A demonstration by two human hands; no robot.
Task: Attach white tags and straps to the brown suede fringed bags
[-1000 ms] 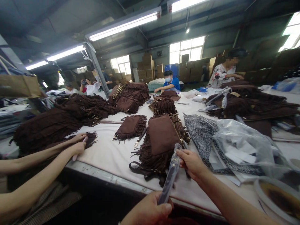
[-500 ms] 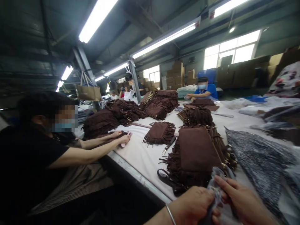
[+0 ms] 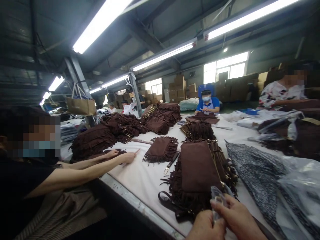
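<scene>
At the lower right, my left hand (image 3: pixel 206 226) and my right hand (image 3: pixel 236 213) are close together, fingers closed around a crumpled clear plastic wrap (image 3: pixel 217 196). Something small inside the plastic is too unclear to name. Just beyond them lies a stack of dark brown fringed bags (image 3: pixel 198 165), with a black strap (image 3: pixel 166 200) looped at its near left side. Left of this stack, a single fringed bag (image 3: pixel 160 149) lies flat, and a short strap with a metal clasp (image 3: pixel 170 164) is between them.
On the left, a masked person in black (image 3: pixel 22 173) reaches over the white-covered table (image 3: pixel 150 180). More brown bags (image 3: pixel 93 140) are piled behind. Grey speckled fabric (image 3: pixel 257 170) and clear plastic (image 3: pixel 302 180) lie right. Two people sit across the table.
The view has turned right, bringing a person in a floral top into sight. My hands remain together on the plastic. The left-hand person's hand has shifted along the table.
</scene>
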